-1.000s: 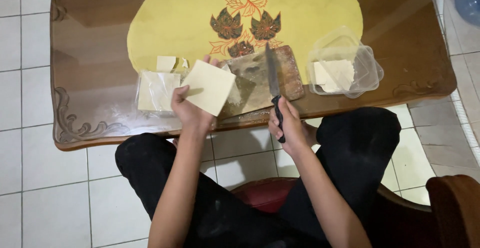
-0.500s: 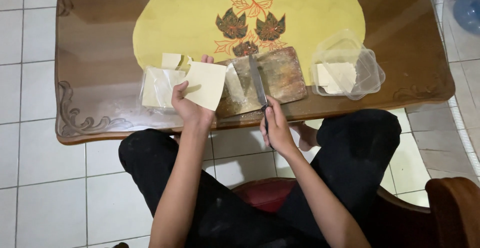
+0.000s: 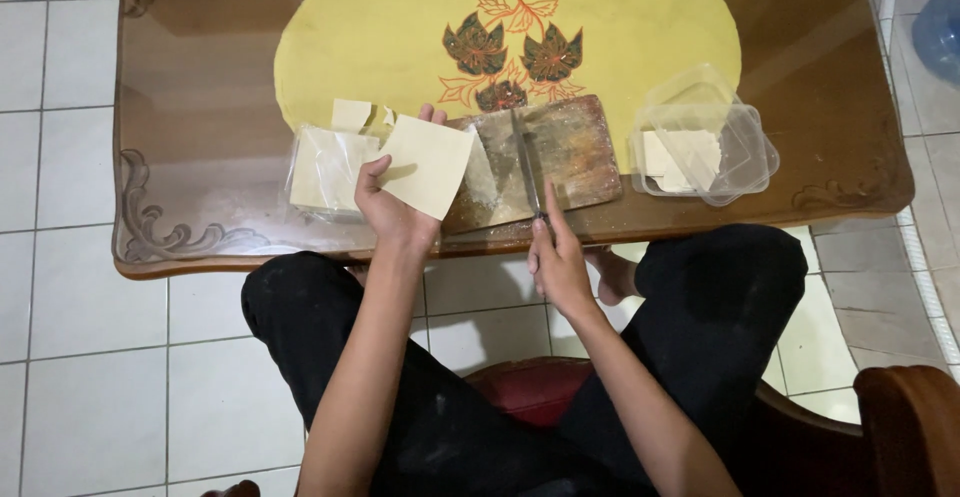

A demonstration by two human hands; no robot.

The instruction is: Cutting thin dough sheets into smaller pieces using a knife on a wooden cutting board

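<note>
Wooden table (image 3: 200, 77); left hand (image 3: 385, 207) pinches a pale dough square (image 3: 428, 165); right hand (image 3: 555, 257) grips a knife (image 3: 527, 172) (on board).

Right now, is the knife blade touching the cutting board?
Touching. Head view shows the knife blade lying flat on the board, right hand at its handle.

I look down on a glossy wooden table (image 3: 180, 87) with carved corners, standing on a floor (image 3: 60, 337) of white tiles. A yellow mat (image 3: 620, 27) with leaf print covers its middle. A wooden chair arm (image 3: 905, 427) shows lower right.
</note>
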